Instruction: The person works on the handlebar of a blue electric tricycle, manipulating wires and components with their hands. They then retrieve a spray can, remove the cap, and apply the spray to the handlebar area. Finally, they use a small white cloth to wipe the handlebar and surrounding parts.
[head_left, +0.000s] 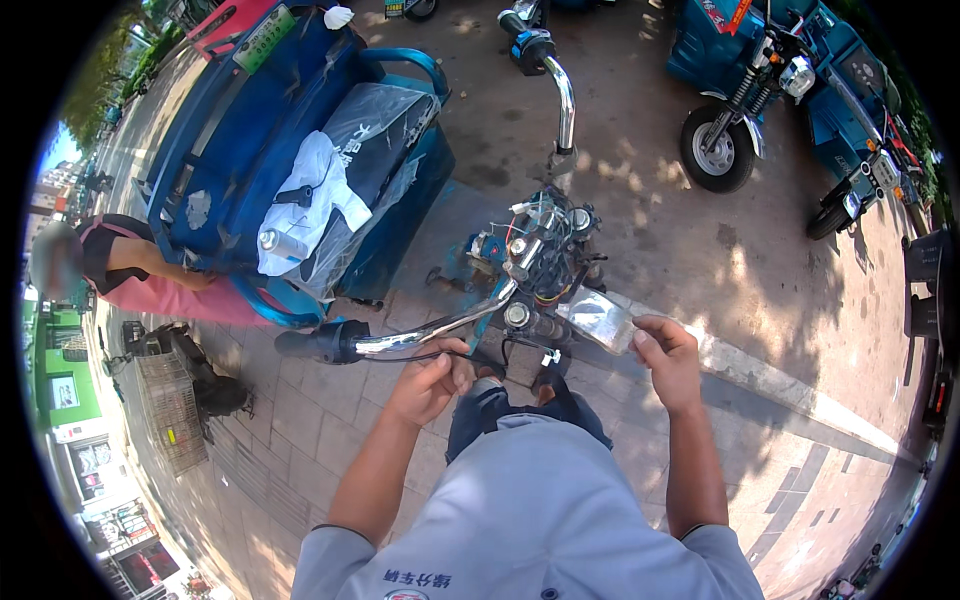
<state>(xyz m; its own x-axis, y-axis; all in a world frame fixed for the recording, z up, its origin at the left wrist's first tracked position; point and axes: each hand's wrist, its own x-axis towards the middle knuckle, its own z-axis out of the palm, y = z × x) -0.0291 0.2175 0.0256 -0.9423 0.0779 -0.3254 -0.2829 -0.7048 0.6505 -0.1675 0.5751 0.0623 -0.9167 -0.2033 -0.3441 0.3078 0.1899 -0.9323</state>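
Observation:
My left hand is closed below the left handlebar, fingers curled at a thin black cable. A white connector hangs at the end of a black cable to its right. Between thumb and fingers, my right hand pinches the edge of a shiny, silvery rectangular part. That part sits beside the steering column; whether it is attached there I cannot tell. Chrome handlebars with black grips rise on both sides of a tangle of exposed wires.
To the left stands a blue three-wheeler cargo body; its seat bears a white plastic bag and a spray can. Another person leans against it. Several parked three-wheelers stand far right. A wire cage is at left.

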